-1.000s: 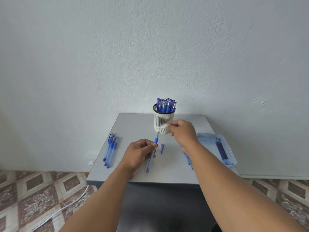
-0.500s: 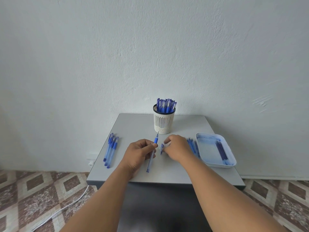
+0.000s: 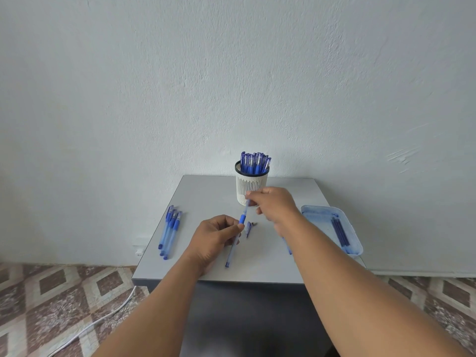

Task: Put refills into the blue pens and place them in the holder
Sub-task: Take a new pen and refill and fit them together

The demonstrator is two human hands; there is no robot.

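Note:
My left hand (image 3: 216, 238) grips a translucent blue pen barrel (image 3: 231, 251), tilted above the grey table (image 3: 206, 191). Thumb and fingertips of my right hand (image 3: 275, 207) pinch a thin pale refill (image 3: 246, 207) that sticks out of the barrel's blue grip end. A loose pen cap (image 3: 248, 228) and a small tip piece (image 3: 254, 223) lie on the table just right of the barrel. The white slotted holder (image 3: 251, 188) stands behind, with several capped blue pens (image 3: 255, 163) in it.
Several blue pens (image 3: 170, 231) lie in a row at the table's left. A pale blue tray (image 3: 322, 215) at the right holds dark refills (image 3: 340, 233). Another pen (image 3: 289, 249) shows beneath my right forearm. A white cable (image 3: 85, 328) runs over the tiled floor.
My right hand dipped to the table beside the cap, then rose toward the holder; it now pinches the refill at the barrel's end. My left hand has kept the barrel in place.

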